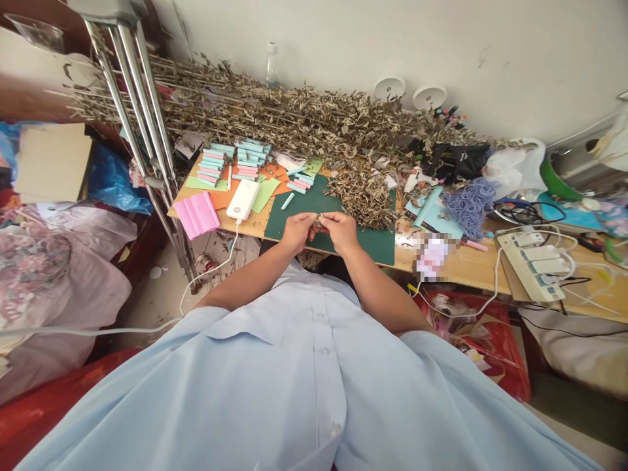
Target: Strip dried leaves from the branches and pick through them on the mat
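Note:
My left hand (297, 233) and my right hand (341, 230) meet over the front edge of a dark green cutting mat (338, 190). Thumbs and fingertips of both are pinched together on a small bit of dried leaves (320, 221), mostly hidden by the fingers. A loose pile of dried leaves (366, 196) lies on the mat just beyond my right hand. Left of it are small pink and blue paper rolls (300, 184), with one blue roll (288, 201) apart from the others on the mat.
Dried leafy stalks (294, 111) run along the wall. More paper rolls (252, 154) and a white power bank (244, 200) with a cable sit at left, near metal crutches (142, 111). At right are purple yarn (471, 203), a blurred phone (432, 256) and a power strip (532, 265).

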### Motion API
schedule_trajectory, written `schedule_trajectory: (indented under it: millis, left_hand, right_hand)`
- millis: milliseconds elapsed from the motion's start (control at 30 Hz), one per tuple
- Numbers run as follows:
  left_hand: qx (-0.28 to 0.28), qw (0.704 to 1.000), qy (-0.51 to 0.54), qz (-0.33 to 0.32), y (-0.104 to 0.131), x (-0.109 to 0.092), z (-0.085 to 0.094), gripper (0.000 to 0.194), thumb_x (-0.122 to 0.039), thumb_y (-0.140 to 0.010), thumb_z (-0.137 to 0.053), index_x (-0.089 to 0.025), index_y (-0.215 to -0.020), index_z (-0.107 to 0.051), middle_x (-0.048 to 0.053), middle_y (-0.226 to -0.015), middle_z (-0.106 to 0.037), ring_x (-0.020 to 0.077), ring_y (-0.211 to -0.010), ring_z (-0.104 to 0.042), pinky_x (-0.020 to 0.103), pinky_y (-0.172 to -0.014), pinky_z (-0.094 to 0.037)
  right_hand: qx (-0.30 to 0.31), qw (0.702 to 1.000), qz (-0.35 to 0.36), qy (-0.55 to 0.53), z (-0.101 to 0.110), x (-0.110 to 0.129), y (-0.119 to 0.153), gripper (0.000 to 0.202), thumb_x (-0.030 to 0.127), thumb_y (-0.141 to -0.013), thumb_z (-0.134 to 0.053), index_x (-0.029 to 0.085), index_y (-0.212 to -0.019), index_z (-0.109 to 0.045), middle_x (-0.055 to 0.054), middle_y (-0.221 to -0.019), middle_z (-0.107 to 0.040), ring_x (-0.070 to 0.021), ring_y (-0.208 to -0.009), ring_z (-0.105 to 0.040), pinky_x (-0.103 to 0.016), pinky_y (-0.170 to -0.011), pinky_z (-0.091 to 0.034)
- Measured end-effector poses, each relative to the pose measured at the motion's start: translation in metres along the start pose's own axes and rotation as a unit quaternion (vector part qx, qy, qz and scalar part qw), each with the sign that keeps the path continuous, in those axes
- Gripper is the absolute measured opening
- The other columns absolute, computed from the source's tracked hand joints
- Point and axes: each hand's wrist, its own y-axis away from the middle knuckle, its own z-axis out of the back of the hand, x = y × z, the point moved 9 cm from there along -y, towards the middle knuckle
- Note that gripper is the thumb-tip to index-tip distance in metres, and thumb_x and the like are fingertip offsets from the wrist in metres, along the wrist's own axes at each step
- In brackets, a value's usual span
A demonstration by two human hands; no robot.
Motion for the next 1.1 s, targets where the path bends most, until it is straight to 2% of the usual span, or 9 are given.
schedule_trajectory:
  millis: [233,367,467,533,633,733,833,967,1100]
  left_hand:
    - [0.029,0.987,0.147,0.06,0.005,-0.002,-0.01,0.021,-0.029,-0.085,-0.076,-0.016,-0.084,-0.06,-0.004,-0.056,-0.057,0.0059,-0.04,-0.045,0.02,-0.043,-0.034]
    - [-0.005,0.997,0.068,0.046,0.0,-0.002,0.004,0.021,-0.032,-0.091,-0.072,-0.016,-0.085,-0.061,-0.002,-0.058,-0.061,0.008,-0.04,-0.049,0.021,-0.042,-0.038]
    - [-0.02,0.998,-0.049,0.031,-0.004,-0.006,0.007,0.028,-0.039,-0.094,-0.071,-0.014,-0.083,-0.063,0.001,-0.06,-0.064,0.0098,-0.04,-0.055,0.021,-0.041,-0.04]
    - [0.008,0.996,-0.072,0.048,-0.005,-0.005,0.001,0.039,-0.05,-0.095,-0.069,-0.014,-0.082,-0.062,0.003,-0.061,-0.065,0.0116,-0.043,-0.059,0.022,-0.043,-0.044]
    - [0.059,0.994,-0.039,0.085,-0.001,-0.003,-0.009,0.051,-0.062,-0.091,-0.069,-0.013,-0.084,-0.063,0.005,-0.064,-0.066,0.015,-0.051,-0.066,0.025,-0.05,-0.053]
    - [0.098,0.992,-0.024,0.075,0.004,-0.004,-0.012,0.05,-0.059,-0.085,-0.078,-0.011,-0.088,-0.065,0.005,-0.07,-0.068,0.0149,-0.057,-0.069,0.025,-0.056,-0.058]
    - [0.128,0.99,-0.015,0.049,0.006,-0.004,-0.013,0.048,-0.054,-0.082,-0.082,-0.01,-0.093,-0.067,0.005,-0.072,-0.07,0.0139,-0.059,-0.069,0.024,-0.056,-0.058]
    - [0.118,0.993,-0.006,0.02,0.002,-0.006,-0.008,0.041,-0.046,-0.079,-0.085,-0.012,-0.09,-0.067,0.003,-0.071,-0.069,0.0119,-0.051,-0.064,0.022,-0.047,-0.052]
    - [0.094,0.995,-0.03,0.015,-0.001,-0.005,-0.003,0.033,-0.042,-0.084,-0.08,-0.012,-0.078,-0.066,0.002,-0.061,-0.065,0.0079,-0.04,-0.052,0.02,-0.037,-0.037]
  right_hand:
    - [-0.067,0.988,-0.023,-0.138,0.009,-0.016,0.002,0.034,0.042,-0.068,-0.09,0.02,-0.086,-0.073,-0.003,-0.084,-0.078,-0.0167,-0.071,-0.071,-0.032,-0.067,-0.064]
    - [-0.082,0.983,-0.001,-0.165,0.019,-0.008,0.001,0.033,0.04,-0.066,-0.091,0.021,-0.088,-0.075,0.0,-0.083,-0.077,-0.0144,-0.073,-0.07,-0.028,-0.066,-0.063]
    - [-0.064,0.994,0.055,-0.067,0.019,0.006,0.0,0.029,0.041,-0.07,-0.087,0.022,-0.091,-0.079,-0.001,-0.088,-0.078,-0.0167,-0.078,-0.07,-0.031,-0.07,-0.064]
    - [-0.041,0.992,0.119,0.031,0.014,0.018,0.002,0.024,0.04,-0.076,-0.082,0.023,-0.093,-0.081,-0.002,-0.093,-0.079,-0.0192,-0.085,-0.071,-0.036,-0.08,-0.064]
    - [0.021,0.959,0.219,0.177,-0.001,0.031,0.009,0.015,0.034,-0.084,-0.075,0.027,-0.093,-0.083,-0.004,-0.103,-0.078,-0.0218,-0.1,-0.071,-0.04,-0.098,-0.058]
    - [0.053,0.935,0.255,0.24,-0.007,0.032,0.016,0.022,0.03,-0.089,-0.068,0.029,-0.105,-0.083,-0.005,-0.11,-0.077,-0.022,-0.105,-0.071,-0.04,-0.101,-0.056]
    - [0.031,0.938,0.251,0.238,-0.002,0.032,0.016,0.027,0.029,-0.088,-0.069,0.028,-0.113,-0.081,-0.005,-0.112,-0.078,-0.0221,-0.103,-0.072,-0.039,-0.099,-0.057]
    - [0.045,0.952,0.196,0.232,-0.004,0.023,0.01,0.024,0.032,-0.085,-0.072,0.029,-0.107,-0.083,-0.004,-0.116,-0.078,-0.0235,-0.111,-0.07,-0.04,-0.101,-0.057]
    - [0.062,0.979,0.102,0.164,-0.006,0.005,0.006,0.03,0.038,-0.082,-0.074,0.026,-0.109,-0.082,-0.002,-0.097,-0.081,-0.0216,-0.087,-0.074,-0.04,-0.086,-0.062]
